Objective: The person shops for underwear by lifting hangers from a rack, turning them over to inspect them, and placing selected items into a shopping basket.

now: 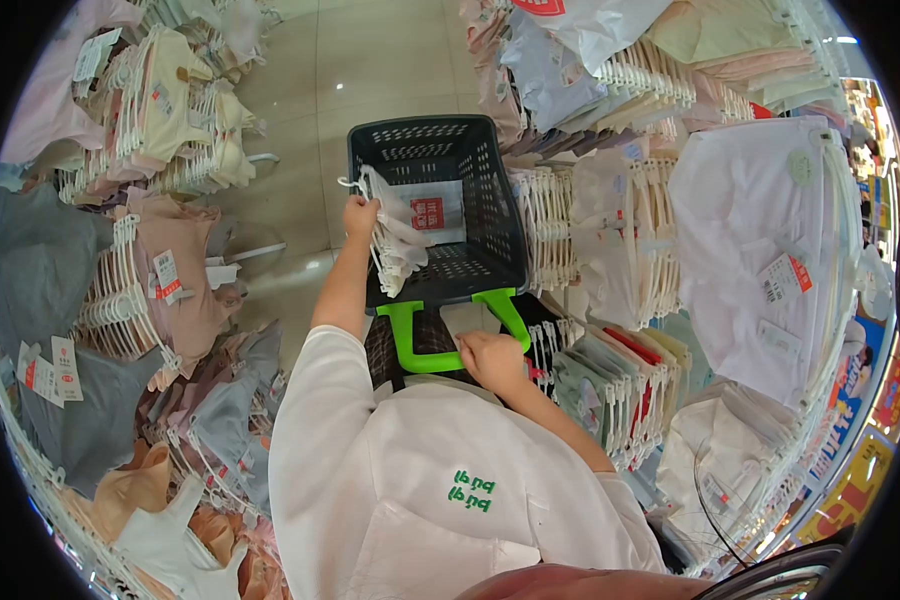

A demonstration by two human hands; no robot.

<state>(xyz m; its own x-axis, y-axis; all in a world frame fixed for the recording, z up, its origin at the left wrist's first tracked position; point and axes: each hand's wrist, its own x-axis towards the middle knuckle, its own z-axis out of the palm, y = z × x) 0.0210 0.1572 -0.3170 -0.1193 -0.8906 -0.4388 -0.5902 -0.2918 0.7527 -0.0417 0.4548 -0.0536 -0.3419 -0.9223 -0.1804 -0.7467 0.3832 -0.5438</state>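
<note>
My left hand (361,216) is closed around the top of a white hanger, out over the shopping basket. From that hanger hangs a small pale garment (400,240), probably underwear, dangling above the basket's opening. The black basket (435,128) has perforated plastic sides and a white label with red print (427,213) inside it. My right hand (492,362) grips the bright green handle (406,335) at its near right part.
Racks of bras on hangers (170,240) line the left side. Underwear on hangers (610,225) and large white briefs (740,240) crowd the right, close to the basket. Shiny floor tiles (300,90) stretch ahead along the aisle. Metal rack prongs (260,250) stick out at left.
</note>
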